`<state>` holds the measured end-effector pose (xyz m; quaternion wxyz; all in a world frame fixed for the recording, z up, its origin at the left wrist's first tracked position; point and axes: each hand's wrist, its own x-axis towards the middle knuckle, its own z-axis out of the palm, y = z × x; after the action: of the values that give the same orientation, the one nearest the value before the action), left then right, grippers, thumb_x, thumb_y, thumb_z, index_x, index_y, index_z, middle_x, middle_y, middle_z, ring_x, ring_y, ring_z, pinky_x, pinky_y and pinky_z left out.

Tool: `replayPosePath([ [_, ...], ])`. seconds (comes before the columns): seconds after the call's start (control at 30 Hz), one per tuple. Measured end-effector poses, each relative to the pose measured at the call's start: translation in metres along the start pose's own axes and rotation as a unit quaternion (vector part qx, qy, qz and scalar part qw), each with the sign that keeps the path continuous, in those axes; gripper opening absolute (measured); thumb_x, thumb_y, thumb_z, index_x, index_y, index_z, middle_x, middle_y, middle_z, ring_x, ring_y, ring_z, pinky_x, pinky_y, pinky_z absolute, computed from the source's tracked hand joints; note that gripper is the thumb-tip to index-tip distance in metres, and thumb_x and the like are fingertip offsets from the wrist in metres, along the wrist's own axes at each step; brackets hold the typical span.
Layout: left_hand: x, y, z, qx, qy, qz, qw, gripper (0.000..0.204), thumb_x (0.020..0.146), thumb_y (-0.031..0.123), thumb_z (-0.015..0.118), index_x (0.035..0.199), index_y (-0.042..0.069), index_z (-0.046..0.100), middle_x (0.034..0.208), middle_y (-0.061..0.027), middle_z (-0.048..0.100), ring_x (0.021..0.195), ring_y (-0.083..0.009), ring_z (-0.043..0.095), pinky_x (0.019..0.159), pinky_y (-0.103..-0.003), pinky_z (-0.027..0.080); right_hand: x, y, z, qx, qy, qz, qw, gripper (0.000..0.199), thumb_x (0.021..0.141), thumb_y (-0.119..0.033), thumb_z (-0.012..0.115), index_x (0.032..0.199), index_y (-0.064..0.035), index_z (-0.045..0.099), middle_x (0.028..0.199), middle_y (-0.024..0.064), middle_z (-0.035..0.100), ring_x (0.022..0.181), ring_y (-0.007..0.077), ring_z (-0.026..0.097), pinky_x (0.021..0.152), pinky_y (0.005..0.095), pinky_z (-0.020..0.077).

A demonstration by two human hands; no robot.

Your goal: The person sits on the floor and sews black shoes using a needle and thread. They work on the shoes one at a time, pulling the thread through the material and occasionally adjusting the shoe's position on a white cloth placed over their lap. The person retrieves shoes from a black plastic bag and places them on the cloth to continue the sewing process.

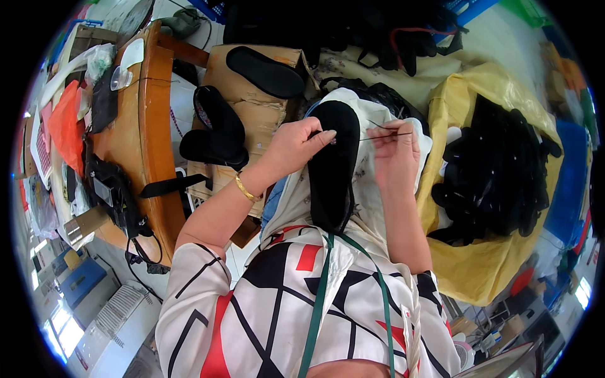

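A black shoe (334, 183) lies lengthwise on my lap over a white cloth (373, 189), its long flat side facing up. My left hand (295, 146), with a gold bangle (244, 188) at the wrist, is closed in a pinch over the shoe's upper left part. What its fingertips pinch is too small to make out. To the right of the shoe, my right hand (398, 151) is raised with its fingers closed on a dark thread (372, 138). The thread stretches leftward from those fingers to the shoe.
On my left, a cardboard box (261, 116) carries a black sole (265, 71) and black shoes (217, 129). Beyond it stands a wooden table (142, 126) with a black bag (113, 189). A yellow sack (469, 271) on my right holds several black shoes (498, 170).
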<state>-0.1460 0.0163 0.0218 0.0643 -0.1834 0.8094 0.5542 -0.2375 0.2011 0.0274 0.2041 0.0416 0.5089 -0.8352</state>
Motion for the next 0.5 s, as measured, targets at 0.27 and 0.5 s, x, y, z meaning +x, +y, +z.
replayPosePath([
  [0.27,0.001,-0.01,-0.007,0.003,-0.004,0.069,0.998,0.039,0.096,0.026,0.065,0.071,0.002,0.047,0.063,-0.0002,0.039,0.062,-0.0094,0.035,0.056,-0.028,0.035,-0.031,0.0,-0.006,0.282,0.036,0.218,0.934,0.041,0.103,-0.027,0.044,0.066,-0.0137,0.033,0.059,-0.0023,0.028,0.056,0.0144,0.027,0.065,0.0316,0.0347],
  [0.5,0.003,-0.018,-0.013,0.025,-0.003,0.102,0.994,0.038,0.096,0.025,0.067,0.073,0.002,0.047,0.063,-0.0013,0.037,0.061,-0.0114,0.034,0.055,-0.028,0.035,-0.062,-0.005,-0.029,0.282,0.059,0.219,0.932,0.043,0.103,-0.028,0.045,0.066,-0.0137,0.031,0.06,-0.0013,0.025,0.06,0.0147,0.027,0.067,0.0327,0.0354],
])
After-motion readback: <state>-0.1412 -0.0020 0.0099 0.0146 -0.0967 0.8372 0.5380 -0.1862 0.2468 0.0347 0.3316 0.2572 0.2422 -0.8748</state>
